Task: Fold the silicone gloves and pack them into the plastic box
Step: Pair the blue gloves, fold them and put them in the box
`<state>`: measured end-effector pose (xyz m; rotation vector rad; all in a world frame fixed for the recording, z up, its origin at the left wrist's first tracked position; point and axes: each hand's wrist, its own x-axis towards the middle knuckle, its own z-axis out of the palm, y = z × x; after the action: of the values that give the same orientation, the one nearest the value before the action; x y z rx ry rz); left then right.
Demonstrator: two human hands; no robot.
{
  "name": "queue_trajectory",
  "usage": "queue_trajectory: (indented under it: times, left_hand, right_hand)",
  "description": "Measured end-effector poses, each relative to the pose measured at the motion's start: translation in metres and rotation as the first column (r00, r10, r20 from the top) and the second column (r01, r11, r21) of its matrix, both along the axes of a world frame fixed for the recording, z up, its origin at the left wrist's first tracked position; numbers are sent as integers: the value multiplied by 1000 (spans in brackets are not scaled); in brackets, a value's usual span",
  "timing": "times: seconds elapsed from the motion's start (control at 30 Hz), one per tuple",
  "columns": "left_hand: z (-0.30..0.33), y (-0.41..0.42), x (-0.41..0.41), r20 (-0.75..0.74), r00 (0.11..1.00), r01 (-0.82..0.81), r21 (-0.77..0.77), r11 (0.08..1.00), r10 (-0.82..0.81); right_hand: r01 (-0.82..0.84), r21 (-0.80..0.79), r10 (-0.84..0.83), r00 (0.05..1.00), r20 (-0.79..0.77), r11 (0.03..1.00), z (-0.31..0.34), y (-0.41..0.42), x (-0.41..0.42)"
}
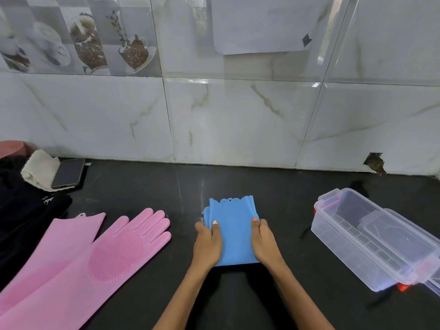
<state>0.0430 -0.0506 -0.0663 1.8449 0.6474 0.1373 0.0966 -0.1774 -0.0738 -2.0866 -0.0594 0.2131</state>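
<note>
1. Both my hands sit nearest me: left hand point(207, 244) and right hand point(264, 241) grasp the folded blue gloves point(232, 231) by their side edges, thumbs on top.
2. Folding looks finished on this blue bundle, which rests on the counter point(273, 198).
3. Right of it, well apart, the plastic box point(352, 236) stands open; next I carry the bundle there.
4. Left of it, the pink gloves point(95, 253) lie flat, unfolded.

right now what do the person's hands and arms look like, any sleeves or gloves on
Both hands, left and right, are bare: no gloves, rings or watch show. The forearms are bare too, with no sleeve in view down to the frame edge. The left thumbnail looks whitish, maybe polish.
</note>
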Motion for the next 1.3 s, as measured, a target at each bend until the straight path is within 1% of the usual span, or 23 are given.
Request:
queue_trajectory:
  times: [0.03, 0.07, 0.13, 0.2, 0.27, 0.33, 0.37, 0.47, 0.5, 0.53, 0.6, 0.7, 0.77, 0.83, 0.93, 1.03, 1.13, 1.2, 1.27, 1.3]
  left_hand:
    - [1, 0, 0, 6, 1000, -13, -91, 996, 13]
    - [2, 2, -1, 10, 1000, -17, -147, 989, 18]
    - [2, 6, -4, 12, 1000, -15, -233, 972, 18]
    - [4, 11, -9, -9, 1000, -24, -349, 937, 22]
    - [5, 17, -17, -41, 999, -35, -464, 885, 18]
    - [4, 24, -28, -83, 997, -40, -569, 821, -8]
    - [2, 28, -33, -88, 996, -34, -631, 775, -28]
    - [1, 37, -45, -29, 997, 24, -792, 609, -77]
    - [1, 38, -48, -8, 996, 45, -815, 577, -90]
    - [1, 38, -51, 2, 995, 58, -821, 568, -100]
    - [-1, 36, -55, -4, 994, 64, -803, 592, -112]
    - [-3, 27, -59, -6, 993, 70, -784, 616, -121]
    - [2, 18, -57, 18, 991, 97, -776, 624, -132]
    - [14, 5, -47, 58, 986, 146, -762, 631, -157]
    - [41, -30, -17, 135, 966, 248, -721, 647, -219]
    - [68, -82, 21, 229, 936, 350, -704, 618, -268]
    - [90, -140, 54, 266, 889, 445, -695, 564, -373]
    - [99, -173, 69, 243, 854, 491, -668, 559, -460]
    - [103, -195, 78, 194, 817, 529, -628, 571, -543]
    - [103, -202, 81, 161, 798, 544, -607, 579, -581]
  right_hand:
    - [0, 84, 4, 999, -47, 996, 1, -1, 1]
    - [0, 131, 11, 996, -84, 991, 1, -3, 1]
    - [-7, 171, 32, 989, -145, 985, -2, -5, -1]
    - [-17, 230, 67, 975, -212, 973, -5, -4, -5]
    - [-20, 336, 130, 943, -308, 942, -4, -3, -11]
    - [-28, 426, 201, 908, -368, 904, -2, -2, -17]
    - [-23, 471, 227, 896, -381, 882, -3, -2, -20]
    - [11, 624, 308, 863, -401, 782, -2, -5, -26]
    - [12, 664, 337, 854, -396, 748, -1, -7, -29]
    - [14, 690, 358, 847, -393, 723, -1, -10, -32]
    - [26, 696, 358, 844, -400, 718, 0, -15, -38]
    - [50, 640, 288, 864, -412, 766, 1, -26, -46]
    - [65, 621, 242, 885, -398, 781, 7, -36, -48]
    - [77, 607, 177, 921, -347, 791, 20, -51, -44]
    - [76, 566, 62, 973, -221, 821, 53, -87, -26]
    - [110, 517, -51, 990, -128, 849, 91, -139, -7]
    - [210, 447, -203, 977, -64, 870, 112, -194, 4]
    - [322, 385, -321, 945, -68, 865, 112, -222, 5]
    - [433, 377, -421, 899, -120, 819, 105, -241, 1]
    - [475, 405, -450, 878, -163, 781, 100, -247, -2]
